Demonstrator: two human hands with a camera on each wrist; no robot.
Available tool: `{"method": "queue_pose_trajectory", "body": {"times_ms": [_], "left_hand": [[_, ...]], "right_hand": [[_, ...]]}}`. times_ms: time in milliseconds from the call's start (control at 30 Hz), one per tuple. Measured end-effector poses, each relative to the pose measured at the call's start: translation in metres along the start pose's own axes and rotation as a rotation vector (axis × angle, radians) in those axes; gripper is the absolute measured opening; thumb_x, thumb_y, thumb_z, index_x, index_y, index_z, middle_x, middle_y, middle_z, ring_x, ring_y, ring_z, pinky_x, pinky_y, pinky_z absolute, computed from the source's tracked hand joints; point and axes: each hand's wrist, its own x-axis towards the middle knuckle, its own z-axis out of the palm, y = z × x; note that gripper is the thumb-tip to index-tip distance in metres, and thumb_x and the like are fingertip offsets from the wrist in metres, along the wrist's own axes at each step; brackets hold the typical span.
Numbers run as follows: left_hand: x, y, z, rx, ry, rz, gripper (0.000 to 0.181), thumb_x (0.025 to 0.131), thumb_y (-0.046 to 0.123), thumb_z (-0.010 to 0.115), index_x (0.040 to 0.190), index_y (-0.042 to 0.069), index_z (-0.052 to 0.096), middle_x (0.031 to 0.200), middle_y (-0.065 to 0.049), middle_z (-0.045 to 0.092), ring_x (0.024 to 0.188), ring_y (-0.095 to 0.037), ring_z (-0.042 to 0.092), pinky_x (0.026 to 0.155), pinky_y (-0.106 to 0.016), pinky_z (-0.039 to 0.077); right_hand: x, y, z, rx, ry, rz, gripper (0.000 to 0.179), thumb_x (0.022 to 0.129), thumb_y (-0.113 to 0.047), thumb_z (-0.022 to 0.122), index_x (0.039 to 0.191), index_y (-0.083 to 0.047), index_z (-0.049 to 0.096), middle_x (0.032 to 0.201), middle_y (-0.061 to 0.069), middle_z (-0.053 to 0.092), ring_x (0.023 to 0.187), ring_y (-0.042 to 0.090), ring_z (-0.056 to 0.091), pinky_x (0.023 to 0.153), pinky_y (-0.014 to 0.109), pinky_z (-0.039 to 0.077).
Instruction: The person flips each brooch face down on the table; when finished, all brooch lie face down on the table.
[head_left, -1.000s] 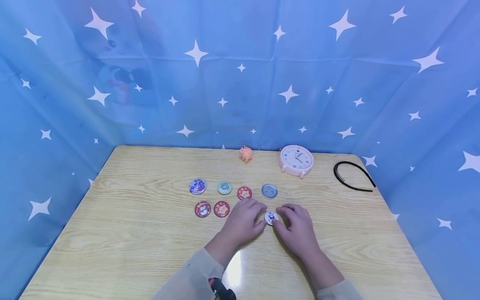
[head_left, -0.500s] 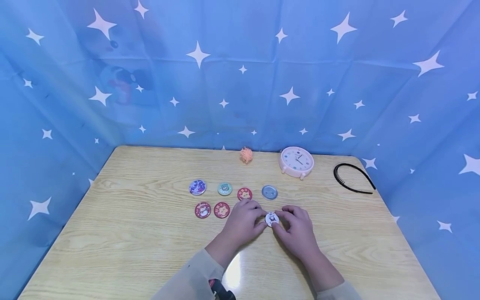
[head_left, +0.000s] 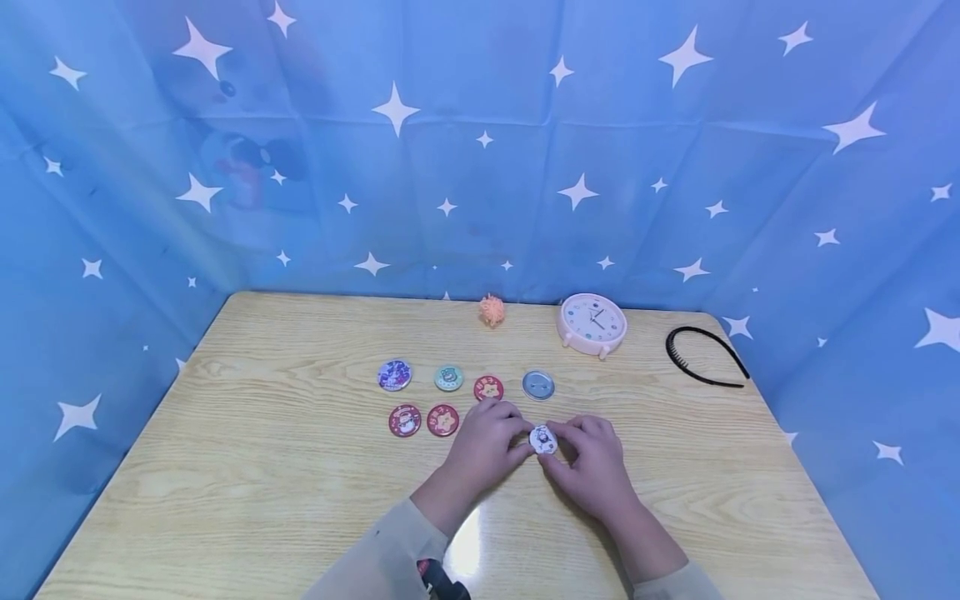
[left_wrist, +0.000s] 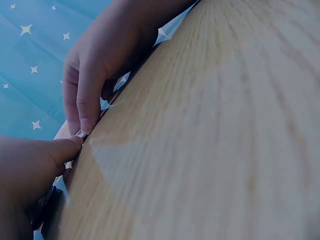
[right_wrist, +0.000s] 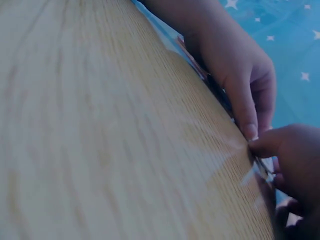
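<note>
A round white button badge [head_left: 543,439] with a dark printed figure lies face up on the wooden table, between both hands. My left hand [head_left: 482,447] pinches its left edge with thumb and forefinger. From the right, my right hand [head_left: 592,467] holds the opposite edge, thumb nearer me and forefinger on the far side. In the left wrist view, the left hand [left_wrist: 30,167] and right hand [left_wrist: 102,65] meet fingertip to fingertip at table level. The badge is mostly hidden in both wrist views.
Behind the hands lie a purple badge [head_left: 394,375], a green one [head_left: 449,377], red badges [head_left: 405,421], [head_left: 443,420], [head_left: 489,388] and a face-down silver badge [head_left: 538,385]. Farther back are an orange pompom [head_left: 492,311], a pink clock [head_left: 592,325] and a black headband [head_left: 701,379].
The white badge has turned a little in place, its print now at a different angle. My right thumb and forefinger have shifted slightly left along its edge. My left hand is nearly still.
</note>
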Motion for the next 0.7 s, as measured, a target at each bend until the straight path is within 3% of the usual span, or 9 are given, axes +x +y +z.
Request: {"method": "queue_pose_trajectory", "body": {"times_ms": [267,500,700], "left_hand": [[-0.0006,0.001,-0.002,-0.021,0.004,-0.005,0.028,0.098,0.047,0.077,0.117,0.028,0.083,0.097,0.011,0.069,0.096,-0.011,0.055,0.093,-0.031,0.046],[-0.0004,0.0014,-0.0019,-0.044,-0.008,-0.014,0.027,0.095,0.043,0.08,0.118,0.028,0.083,0.098,0.011,0.072,0.1,-0.011,0.059,0.098,-0.033,0.048],[-0.0009,0.002,-0.0019,-0.081,0.003,-0.024,0.027,0.093,0.038,0.083,0.119,0.028,0.082,0.103,0.012,0.079,0.102,-0.011,0.063,0.098,-0.035,0.048]], "right_hand": [[0.0005,0.0009,0.0004,0.033,0.006,0.009,0.043,0.08,-0.021,0.094,0.119,-0.01,0.08,0.095,-0.003,0.066,0.115,0.035,0.055,0.095,0.056,0.04],[0.0015,0.0007,-0.0018,0.076,0.038,-0.008,0.042,0.076,-0.015,0.097,0.115,-0.009,0.082,0.081,-0.008,0.064,0.102,0.025,0.056,0.091,0.049,0.04],[0.0023,0.0005,-0.001,0.112,0.078,-0.018,0.038,0.076,-0.011,0.098,0.11,-0.008,0.083,0.08,-0.012,0.066,0.094,0.016,0.057,0.083,0.038,0.047]]}}
